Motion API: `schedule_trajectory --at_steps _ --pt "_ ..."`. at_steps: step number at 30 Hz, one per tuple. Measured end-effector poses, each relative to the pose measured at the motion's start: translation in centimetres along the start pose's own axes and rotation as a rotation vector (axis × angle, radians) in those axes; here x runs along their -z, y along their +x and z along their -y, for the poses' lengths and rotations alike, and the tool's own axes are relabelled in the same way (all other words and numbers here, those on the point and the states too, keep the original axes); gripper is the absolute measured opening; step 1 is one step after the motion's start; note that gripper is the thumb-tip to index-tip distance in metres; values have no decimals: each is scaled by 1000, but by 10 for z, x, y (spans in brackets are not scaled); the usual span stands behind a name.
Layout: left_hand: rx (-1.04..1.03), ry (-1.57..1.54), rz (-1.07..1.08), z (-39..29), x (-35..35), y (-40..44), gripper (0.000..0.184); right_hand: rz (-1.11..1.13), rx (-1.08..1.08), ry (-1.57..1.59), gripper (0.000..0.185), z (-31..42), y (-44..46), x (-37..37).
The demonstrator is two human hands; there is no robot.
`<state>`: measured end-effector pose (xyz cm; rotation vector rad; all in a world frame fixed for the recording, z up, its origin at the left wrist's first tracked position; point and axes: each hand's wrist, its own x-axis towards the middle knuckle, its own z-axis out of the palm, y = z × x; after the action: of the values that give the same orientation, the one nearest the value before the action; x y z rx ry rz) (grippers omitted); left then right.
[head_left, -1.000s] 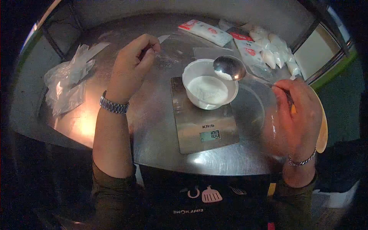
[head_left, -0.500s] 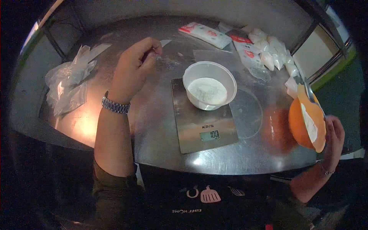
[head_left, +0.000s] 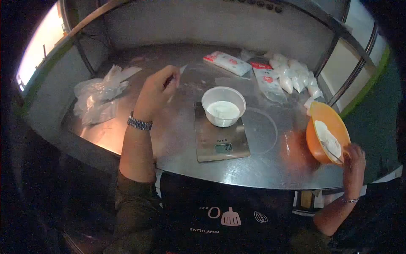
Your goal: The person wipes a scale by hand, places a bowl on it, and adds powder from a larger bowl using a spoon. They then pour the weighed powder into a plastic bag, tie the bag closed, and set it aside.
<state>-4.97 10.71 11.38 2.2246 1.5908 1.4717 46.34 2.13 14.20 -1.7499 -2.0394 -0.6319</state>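
My right hand (head_left: 354, 163) is closed at the near rim of an orange bowl (head_left: 315, 137), on the handle of a spoon (head_left: 333, 155) whose head lies in white powder (head_left: 327, 137). A clear plastic tub (head_left: 224, 95) with white powder in its bottom stands on a flat scale (head_left: 222, 139); the display seems to read 100. My left hand (head_left: 157, 91) is held over the table left of the tub, its fingers curled together beside a small pale strip. What it grips, if anything, is hidden.
Crumpled clear plastic bags (head_left: 99, 95) lie at the left. At the back are a red and white packet (head_left: 228, 63), a second packet (head_left: 267, 82) and several small bags of white powder (head_left: 292, 74). The table's near edge (head_left: 253, 186) curves in front.
My right hand has carried the spoon from above the tub to the orange bowl, and its head is now in the powder there. The camera view has tilted up. My left hand keeps its pose.
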Motion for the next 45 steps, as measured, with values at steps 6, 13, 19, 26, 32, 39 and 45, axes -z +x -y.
schedule_trajectory --at_steps 6,13,19,26,32,39,45 --pt "-2 -158 134 -68 29 -9 12 -68 577 632 21 141 52 15" --pt "106 -500 324 -119 49 -45 25 -266 891 999 26 248 80 4" --pt "109 -349 289 -140 49 -78 24 -170 740 1133 21 262 51 -4" --pt "-53 50 169 -159 28 -94 27 357 380 1290 20 255 34 4" --pt "-116 33 121 -160 16 -98 25 416 306 1360 20 249 26 8" --pt "-86 32 -19 -158 15 -101 21 439 257 1352 15 237 31 -4" --pt "-106 192 -132 -168 7 -102 19 194 394 1094 15 232 19 17"
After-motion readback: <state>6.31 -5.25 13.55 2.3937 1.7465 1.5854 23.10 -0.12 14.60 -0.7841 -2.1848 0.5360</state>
